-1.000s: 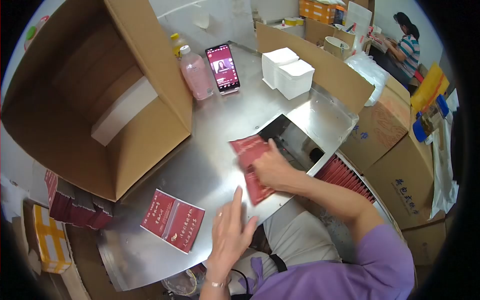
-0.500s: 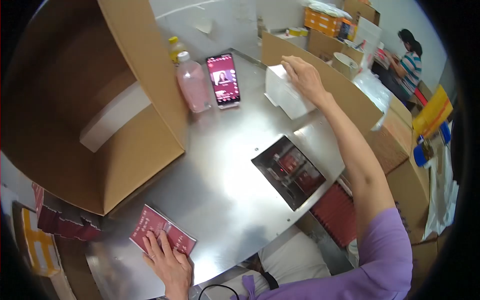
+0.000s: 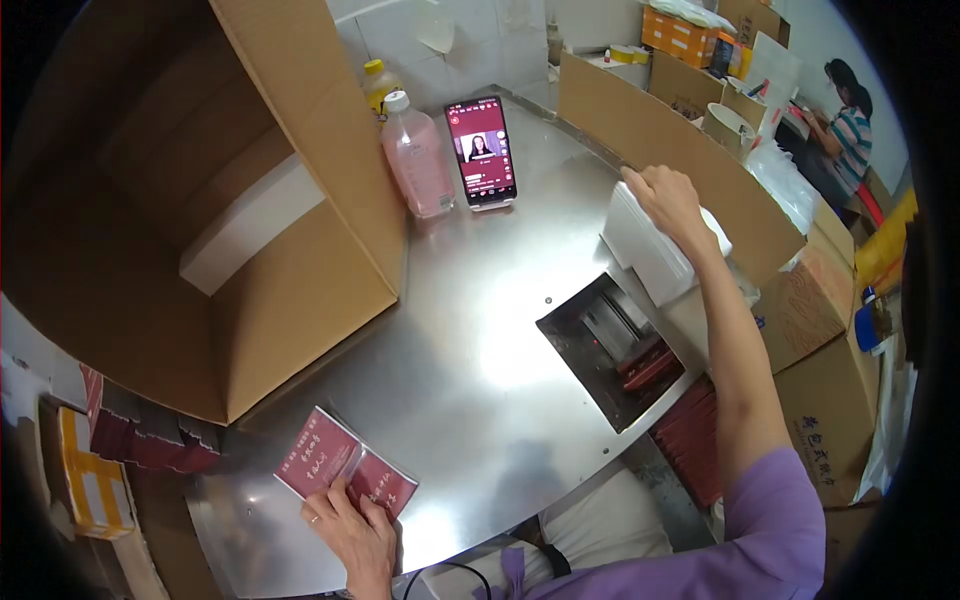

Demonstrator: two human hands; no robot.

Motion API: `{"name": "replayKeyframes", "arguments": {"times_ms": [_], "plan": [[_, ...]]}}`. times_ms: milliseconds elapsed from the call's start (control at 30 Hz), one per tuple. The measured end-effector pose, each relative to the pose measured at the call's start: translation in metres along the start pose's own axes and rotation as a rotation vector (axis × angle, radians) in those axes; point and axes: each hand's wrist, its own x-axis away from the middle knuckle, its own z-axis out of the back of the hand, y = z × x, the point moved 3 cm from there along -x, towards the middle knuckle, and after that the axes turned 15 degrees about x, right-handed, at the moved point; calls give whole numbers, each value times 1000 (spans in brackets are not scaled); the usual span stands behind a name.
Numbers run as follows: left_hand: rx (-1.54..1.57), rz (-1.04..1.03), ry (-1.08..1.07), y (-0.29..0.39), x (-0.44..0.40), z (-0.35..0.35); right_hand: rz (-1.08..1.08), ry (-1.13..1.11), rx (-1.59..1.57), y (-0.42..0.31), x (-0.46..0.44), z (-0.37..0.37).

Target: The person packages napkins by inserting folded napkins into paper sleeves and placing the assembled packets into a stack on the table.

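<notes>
1. Lower left of the frame: the red packet [image 3: 322,447] lies flat on the metal table [image 3: 480,400], its long axis running from upper left to lower right.
2. The left hand [image 3: 352,532] rests its fingers on the packet's lower edge, covering some print; I cannot tell whether it pinches.
3. Right of centre, upper half: the right hand [image 3: 672,205] bends over the white stack [image 3: 655,250], hiding part of its top; whether the fingers grasp any is unclear. The stack's long side slants down to the right.
4. Between packet and stack, a dark opening [image 3: 597,322] breaks the tabletop.
5. A large carton [image 3: 300,330] fills the upper left, beside a bottle [image 3: 422,170] and phone [image 3: 490,180].
6. A cardboard panel [image 3: 680,150] stands behind the stack.
</notes>
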Motion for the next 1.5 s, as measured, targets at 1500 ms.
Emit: {"name": "replayKeyframes", "arguments": {"times_ms": [1500], "plan": [[399,-547,-289,123,8,-47,1132,210,-173,-135,304,74]]}}
